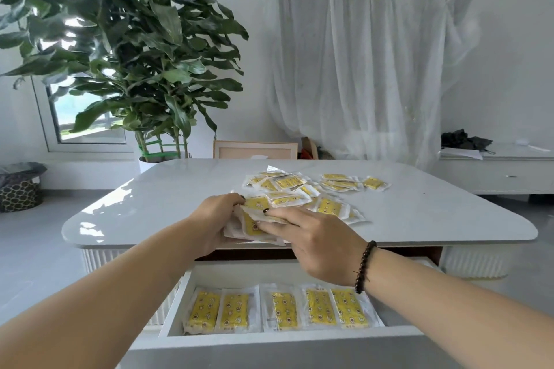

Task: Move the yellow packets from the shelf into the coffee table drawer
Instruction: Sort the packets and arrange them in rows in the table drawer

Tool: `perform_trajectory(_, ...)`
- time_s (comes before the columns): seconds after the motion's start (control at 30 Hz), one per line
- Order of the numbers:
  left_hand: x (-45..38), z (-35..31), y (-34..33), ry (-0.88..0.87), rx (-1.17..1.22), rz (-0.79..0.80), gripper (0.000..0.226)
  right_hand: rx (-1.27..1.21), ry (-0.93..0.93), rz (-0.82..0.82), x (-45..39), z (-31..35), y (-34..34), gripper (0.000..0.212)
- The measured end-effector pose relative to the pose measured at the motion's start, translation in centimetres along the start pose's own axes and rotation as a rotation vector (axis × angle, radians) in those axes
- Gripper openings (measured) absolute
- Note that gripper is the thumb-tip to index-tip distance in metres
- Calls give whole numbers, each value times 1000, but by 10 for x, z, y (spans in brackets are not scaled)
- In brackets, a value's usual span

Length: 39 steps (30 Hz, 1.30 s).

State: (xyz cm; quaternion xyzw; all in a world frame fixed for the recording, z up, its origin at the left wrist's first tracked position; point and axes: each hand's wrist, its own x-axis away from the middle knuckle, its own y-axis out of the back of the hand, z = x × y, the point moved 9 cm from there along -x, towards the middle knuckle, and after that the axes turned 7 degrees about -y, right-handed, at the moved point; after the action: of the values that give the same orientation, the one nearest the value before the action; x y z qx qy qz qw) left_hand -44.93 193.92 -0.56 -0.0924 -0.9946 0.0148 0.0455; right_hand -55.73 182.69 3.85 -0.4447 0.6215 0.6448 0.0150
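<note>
Head view, looking forward and down across a white coffee table (156, 198). A loose heap of yellow packets (302, 193) lies on the tabletop, right of centre and towards the far side. At the near edge, the left hand (214, 223) curls its fingers round a small stack of packets (250, 226), held just above the table edge. The right hand (314, 240), wearing a dark bead bracelet (364, 266), lies with straight fingers across the top of that stack, pressing or squaring it; it does not appear to grip. Below the hands the drawer (269, 338) stands pulled out, and a row of packets in the drawer (277, 308) lies flat along its floor, side by side.

Step in hand, as judged: gathering a handful from the heap before lowering it into the drawer. Much of the task seems left, since many packets remain on the tabletop. The next move calls for keeping the slippery stack together, bringing it down past the table edge, and laying it in free space behind or upon the row.

Hard to make out: the count of packets in the held stack, as the hands cover it; the rear of the drawer, hidden beneath the tabletop and the right hand; the print on the packets. The shelf named in the task cannot be identified with certainty. A large potted plant (135, 48) stands beyond the table's left side.
</note>
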Motion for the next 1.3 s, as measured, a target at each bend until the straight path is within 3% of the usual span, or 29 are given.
perform_trajectory(0.23, 16, 4, 9, 20, -91, 83, 22, -157, -19, -22, 15, -7, 17, 91)
perform_trajectory(0.37, 29, 12, 1, 69, -163, 166, 25, -203, 89, -132, 22, 0, 27, 24)
perform_trajectory(0.4, 30, 14, -1, 72, -166, 180, 26, -225, 102, -163, 23, 1, 28, 17)
perform_trajectory(0.6, 26, 16, -5, 72, -123, 143, 25, -415, -248, -279, 26, -41, 21, 22)
perform_trajectory(0.77, 20, 19, -7, 66, -162, 144, 29, -474, -280, -297, 28, -46, 19, 5)
perform_trajectory(0.93, 23, 22, -30, 71, -101, 281, 46, -521, -337, -224, 27, -47, 6, 22)
perform_trajectory(1.03, 31, 23, -47, 83, -74, 385, 36, -558, -402, -193, 27, -52, 3, 35)
perform_trajectory(1.17, 26, 24, -43, 34, -112, 360, 34, -632, -488, -146, 29, -54, 2, 48)
perform_trajectory(1.3, 19, 26, -40, -3, -124, 316, 42, -848, -847, -151, 40, -74, -6, 46)
